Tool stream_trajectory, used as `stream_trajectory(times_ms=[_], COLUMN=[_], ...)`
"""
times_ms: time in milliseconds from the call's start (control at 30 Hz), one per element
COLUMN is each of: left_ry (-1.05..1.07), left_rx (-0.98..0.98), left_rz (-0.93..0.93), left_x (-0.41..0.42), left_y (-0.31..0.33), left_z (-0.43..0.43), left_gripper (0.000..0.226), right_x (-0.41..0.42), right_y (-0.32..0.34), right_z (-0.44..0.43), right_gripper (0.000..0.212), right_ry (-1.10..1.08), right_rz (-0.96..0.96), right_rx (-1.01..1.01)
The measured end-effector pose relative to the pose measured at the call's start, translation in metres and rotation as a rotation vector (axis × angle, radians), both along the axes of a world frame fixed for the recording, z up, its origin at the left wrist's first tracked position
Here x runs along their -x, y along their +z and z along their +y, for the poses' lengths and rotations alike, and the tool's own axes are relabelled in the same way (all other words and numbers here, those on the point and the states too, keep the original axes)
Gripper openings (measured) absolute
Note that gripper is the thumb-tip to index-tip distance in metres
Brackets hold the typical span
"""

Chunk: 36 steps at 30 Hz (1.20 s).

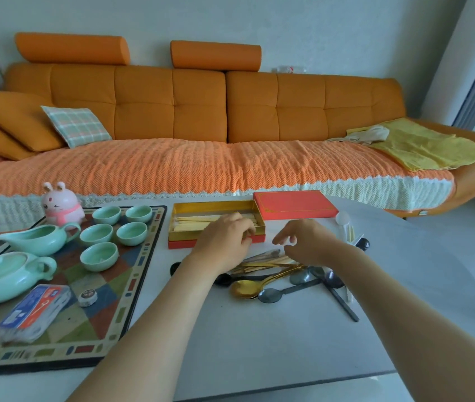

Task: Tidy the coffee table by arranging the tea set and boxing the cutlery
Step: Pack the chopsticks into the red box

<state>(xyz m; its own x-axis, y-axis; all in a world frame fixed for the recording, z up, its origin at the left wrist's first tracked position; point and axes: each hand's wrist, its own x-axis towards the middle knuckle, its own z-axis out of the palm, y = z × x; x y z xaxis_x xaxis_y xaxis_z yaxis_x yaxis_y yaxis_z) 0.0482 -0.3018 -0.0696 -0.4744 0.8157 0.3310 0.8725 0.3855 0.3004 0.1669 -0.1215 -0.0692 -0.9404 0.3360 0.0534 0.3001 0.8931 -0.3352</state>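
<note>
1. The tea set sits at nine o'clock on the patterned mat (108,314): five green cups (107,214) grouped together, the pitcher (36,237) and teapot (4,271) nearer me. That half looks arranged.
2. The gold-lined box (184,243) lies at twelve o'clock on the coffee table (259,343), with some chopsticks (189,220) already inside. Its red lid (294,204) lies at one o'clock, just beside it.
3. The left hand (224,239) curls over the box's near rim by the right corner. From here I cannot tell whether it grips the rim or pinches something, since its fingers are hidden behind its back.
4. The right hand (303,242) hovers above the cutlery pile (265,262) at the table's centre, fingers loosely spread and holding nothing.
5. The pile is a tangle: a gold spoon (243,288), dark spoons (269,295) and loose chopsticks crossing each other.
6. Risks, as I judge them:
   - Pulling one piece from underneath could drag its neighbours and send a round-handled piece rolling toward the three o'clock edge.
   - The box is shallow. Pressing on its near rim could tip it and spill what is packed.
   - Spoons dropped crosswise over the chopsticks would likely stand proud and stop the lid seating.
   - A wide sweep of the left forearm toward nine o'clock could clip the cups.
</note>
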Motion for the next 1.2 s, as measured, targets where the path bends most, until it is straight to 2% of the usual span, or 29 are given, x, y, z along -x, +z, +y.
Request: stream_trajectory(times_ms=[200,433,567,733,867,1000,1200], left_ry=[-0.084,-0.055,-0.038,-0.029,-0.025,0.035,0.229], left_rx=[0.125,0.172,0.179,0.187,0.062,-0.078,-0.171], left_rz=[-0.076,-0.105,-0.097,-0.099,-0.15,-0.181,-0.05], left_x=[-0.02,-0.018,-0.017,-0.015,-0.013,-0.007,0.036], left_y=[-0.01,-0.011,-0.009,-0.01,-0.01,-0.003,0.003], left_z=[0.013,0.014,0.01,0.007,0.008,0.008,-0.017], left_gripper=[0.015,0.02,0.027,0.034,0.023,0.019,0.02], right_x=[-0.014,-0.018,-0.019,-0.015,-0.01,-0.003,0.017], right_y=[-0.006,-0.005,-0.003,-0.002,-0.006,-0.005,-0.011], right_z=[0.014,0.011,0.008,0.009,0.008,0.002,-0.002], right_gripper=[0.022,0.01,0.011,0.024,0.035,0.032,0.03], right_ry=[-0.022,-0.017,-0.015,-0.045,-0.039,-0.017,-0.008], right_rz=[-0.092,-0.057,-0.03,0.099,0.265,0.396,0.485], right_rx=[-0.096,-0.122,-0.106,-0.112,-0.224,-0.167,-0.152])
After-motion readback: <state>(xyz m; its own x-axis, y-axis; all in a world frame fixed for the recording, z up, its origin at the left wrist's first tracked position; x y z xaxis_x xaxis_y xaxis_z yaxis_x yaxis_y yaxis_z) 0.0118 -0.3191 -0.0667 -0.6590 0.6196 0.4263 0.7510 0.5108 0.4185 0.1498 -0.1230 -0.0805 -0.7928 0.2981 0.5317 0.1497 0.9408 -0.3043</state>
